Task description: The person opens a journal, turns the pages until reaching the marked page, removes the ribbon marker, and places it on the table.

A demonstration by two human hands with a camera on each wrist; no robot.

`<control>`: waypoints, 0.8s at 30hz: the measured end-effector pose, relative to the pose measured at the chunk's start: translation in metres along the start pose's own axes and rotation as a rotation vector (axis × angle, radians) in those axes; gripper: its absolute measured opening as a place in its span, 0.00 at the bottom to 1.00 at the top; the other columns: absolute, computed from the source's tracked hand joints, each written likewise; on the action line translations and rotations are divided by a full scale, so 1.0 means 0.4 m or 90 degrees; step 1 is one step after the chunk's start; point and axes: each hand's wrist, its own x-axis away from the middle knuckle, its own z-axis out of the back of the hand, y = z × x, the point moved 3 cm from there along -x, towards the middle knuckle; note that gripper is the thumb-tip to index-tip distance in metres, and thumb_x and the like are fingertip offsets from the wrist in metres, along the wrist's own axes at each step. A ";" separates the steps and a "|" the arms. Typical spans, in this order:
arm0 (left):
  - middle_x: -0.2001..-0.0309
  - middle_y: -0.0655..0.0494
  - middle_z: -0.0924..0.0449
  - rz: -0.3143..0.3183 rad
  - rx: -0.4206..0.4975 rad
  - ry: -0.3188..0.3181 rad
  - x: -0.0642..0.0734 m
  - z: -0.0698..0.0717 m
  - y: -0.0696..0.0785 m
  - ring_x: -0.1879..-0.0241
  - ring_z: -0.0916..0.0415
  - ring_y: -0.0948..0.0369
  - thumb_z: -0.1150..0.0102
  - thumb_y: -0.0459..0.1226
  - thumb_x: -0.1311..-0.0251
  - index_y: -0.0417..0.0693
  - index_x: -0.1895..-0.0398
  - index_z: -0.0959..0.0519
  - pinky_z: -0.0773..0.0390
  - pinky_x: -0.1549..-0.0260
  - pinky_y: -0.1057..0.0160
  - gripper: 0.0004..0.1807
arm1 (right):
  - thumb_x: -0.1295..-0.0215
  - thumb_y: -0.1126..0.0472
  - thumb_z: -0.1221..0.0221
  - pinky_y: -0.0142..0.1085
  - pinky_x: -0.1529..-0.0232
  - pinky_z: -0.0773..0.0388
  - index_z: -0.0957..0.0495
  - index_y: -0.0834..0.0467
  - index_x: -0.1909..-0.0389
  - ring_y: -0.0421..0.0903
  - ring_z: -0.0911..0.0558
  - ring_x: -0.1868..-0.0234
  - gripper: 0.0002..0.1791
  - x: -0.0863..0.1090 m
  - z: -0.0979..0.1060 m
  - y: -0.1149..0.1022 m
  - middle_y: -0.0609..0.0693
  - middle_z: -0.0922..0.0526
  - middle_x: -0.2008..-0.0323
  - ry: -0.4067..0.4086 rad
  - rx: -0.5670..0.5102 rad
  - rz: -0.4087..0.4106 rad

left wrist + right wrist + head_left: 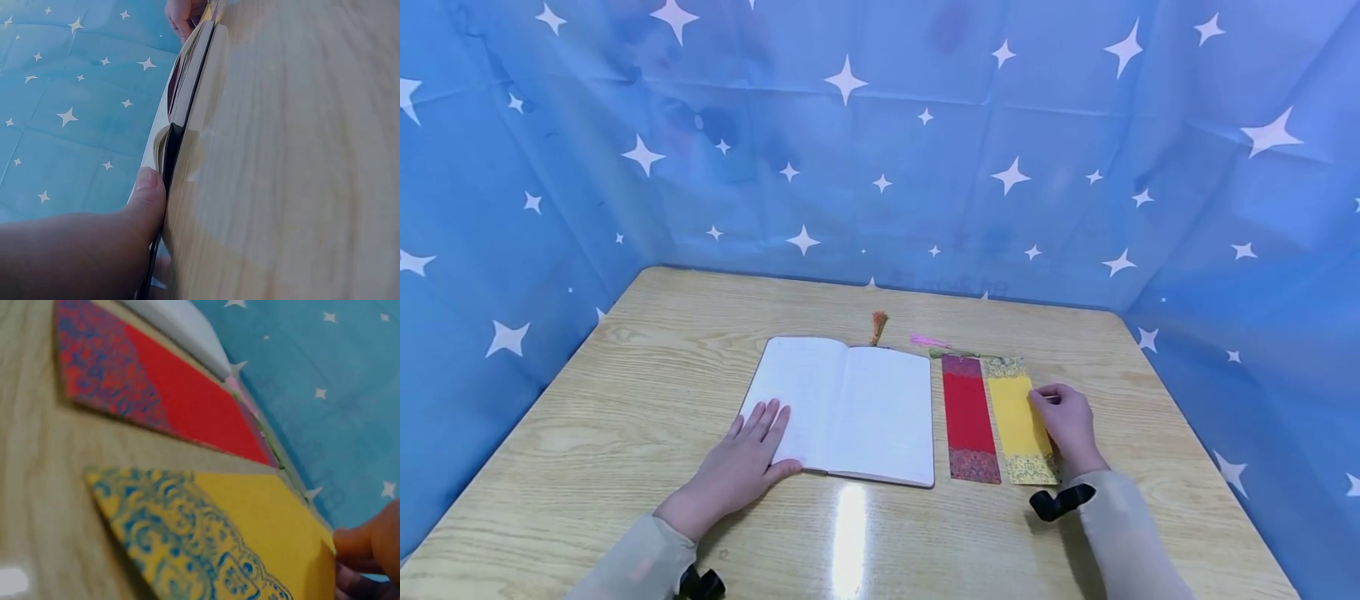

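Now, left hand (pixel 742 458): grip uncurled, resting on book (pixel 883 417).
Right hand (pixel 1069 425): grip pinching yellow bookmark (pixel 1015 412).
Red bookmark (pixel 967 414): beside the yellow one.

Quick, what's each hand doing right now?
Left hand: open, resting on the notebook.
Right hand: closed, pinching the yellow bookmark by its edge.

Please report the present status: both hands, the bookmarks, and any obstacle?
Left hand resting on open notebook. Right hand pinching yellow bookmark at right edge. Red bookmark lying between yellow one and notebook; no obstacle visible.
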 end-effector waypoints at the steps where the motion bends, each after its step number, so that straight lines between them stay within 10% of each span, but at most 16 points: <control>1: 0.32 0.36 0.47 0.000 0.003 0.001 0.000 0.000 0.000 0.32 0.52 0.43 0.53 0.59 0.38 0.34 0.31 0.44 0.49 0.37 0.42 0.43 | 0.34 0.56 0.45 0.33 0.75 0.28 0.24 0.69 0.57 0.48 0.25 0.70 0.17 0.002 0.000 -0.004 0.60 0.22 0.66 0.001 0.030 0.017; 11: 0.32 0.37 0.48 -0.006 -0.003 0.009 -0.001 -0.005 -0.004 0.32 0.52 0.43 0.53 0.59 0.38 0.34 0.31 0.44 0.49 0.37 0.42 0.43 | 0.32 0.54 0.49 0.41 0.74 0.29 0.26 0.68 0.54 0.51 0.25 0.71 0.20 0.024 -0.010 -0.049 0.59 0.22 0.66 -0.007 0.241 0.102; 24: 0.32 0.37 0.48 -0.006 -0.002 0.009 0.000 -0.008 -0.009 0.32 0.53 0.44 0.54 0.59 0.38 0.35 0.31 0.45 0.49 0.37 0.42 0.44 | 0.36 0.57 0.43 0.52 0.61 0.22 0.23 0.68 0.52 0.59 0.22 0.58 0.19 0.093 -0.073 -0.125 0.64 0.21 0.57 -0.018 0.286 0.284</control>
